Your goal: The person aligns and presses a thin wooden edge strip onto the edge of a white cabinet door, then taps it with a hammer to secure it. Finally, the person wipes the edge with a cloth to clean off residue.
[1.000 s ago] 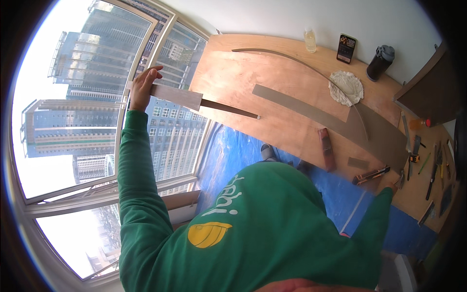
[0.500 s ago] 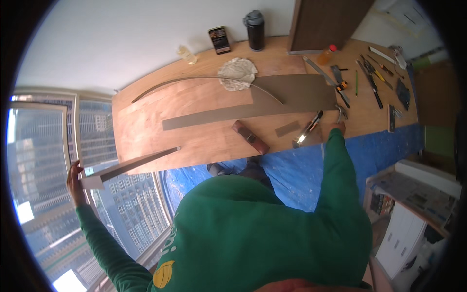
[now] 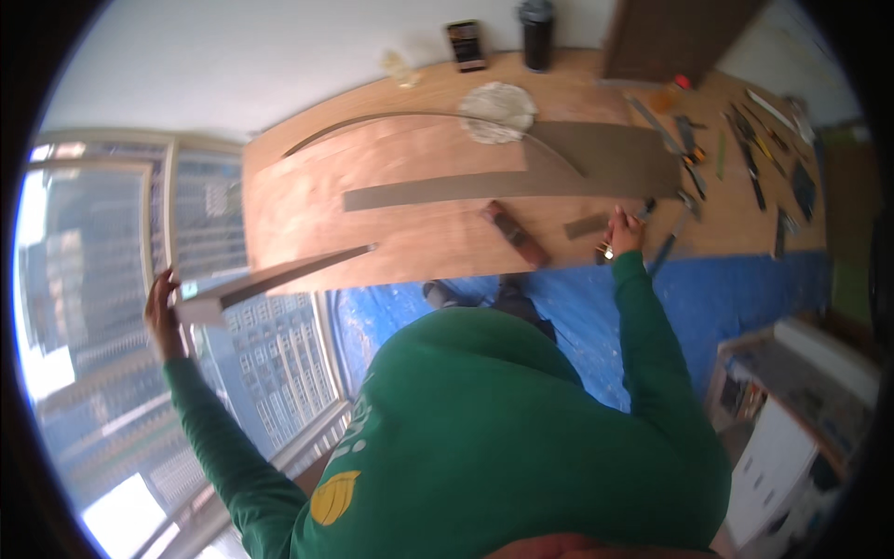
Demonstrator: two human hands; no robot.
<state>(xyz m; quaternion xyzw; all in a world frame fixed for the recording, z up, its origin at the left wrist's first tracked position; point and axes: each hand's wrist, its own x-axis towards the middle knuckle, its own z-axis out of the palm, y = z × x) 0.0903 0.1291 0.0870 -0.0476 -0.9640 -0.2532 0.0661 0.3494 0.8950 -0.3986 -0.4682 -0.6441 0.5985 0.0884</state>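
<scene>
At the far left my left hand (image 3: 163,312) grips one end of a long, narrow grey strip (image 3: 298,271) with a pale edge, whose other end reaches over the table. My right hand (image 3: 627,232) is closed around a slim dark tube with a shiny lower end (image 3: 605,250), over the table's near edge. Most of the tube is hidden by my fingers. Just right of that hand lies a hammer (image 3: 687,207), its dark handle sticking out past the edge. A reddish wooden hand plane (image 3: 517,235) and a small grey-brown offcut (image 3: 584,225) lie left of the right hand.
On the wooden table (image 3: 303,210) lie an L-shaped grey-brown sheet (image 3: 605,158), a thin curved strip (image 3: 372,115) and a white cloth (image 3: 498,112). A phone (image 3: 467,47) and dark bottle (image 3: 536,37) stand behind; several tools lie right. Blue sheeting (image 3: 596,326) covers the floor.
My right hand has let go of the hammer, moved left and taken hold of the tube. The hammer now lies at the table edge. My left hand still holds the strip; the whole view has shifted.
</scene>
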